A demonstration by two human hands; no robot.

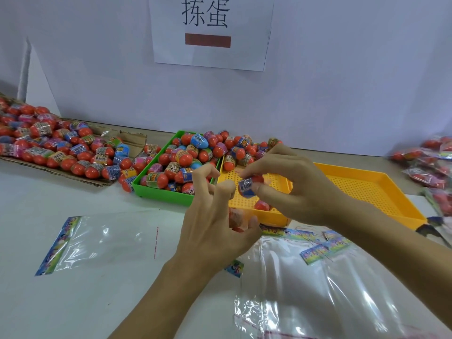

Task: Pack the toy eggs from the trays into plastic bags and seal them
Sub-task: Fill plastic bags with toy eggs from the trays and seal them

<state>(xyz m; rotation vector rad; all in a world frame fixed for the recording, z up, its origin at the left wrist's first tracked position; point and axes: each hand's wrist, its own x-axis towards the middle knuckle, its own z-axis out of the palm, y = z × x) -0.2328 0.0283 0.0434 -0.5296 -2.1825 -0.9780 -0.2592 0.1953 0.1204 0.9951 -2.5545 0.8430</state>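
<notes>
Right hand (pixel 291 182): a blue-banded toy egg (pixel 248 187) is pinched above the yellow tray (pixel 367 189), for bagging.
Left hand (pixel 215 226): an orange egg (pixel 236 216) is cupped beside the tray, gathered.

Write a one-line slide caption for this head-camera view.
Right hand holds a toy egg over the yellow tray, empty bags waiting.

The wall sign (pixel 210 30) reads "拣蛋"; one toy egg (pixel 172 169) shows "6+".
</notes>
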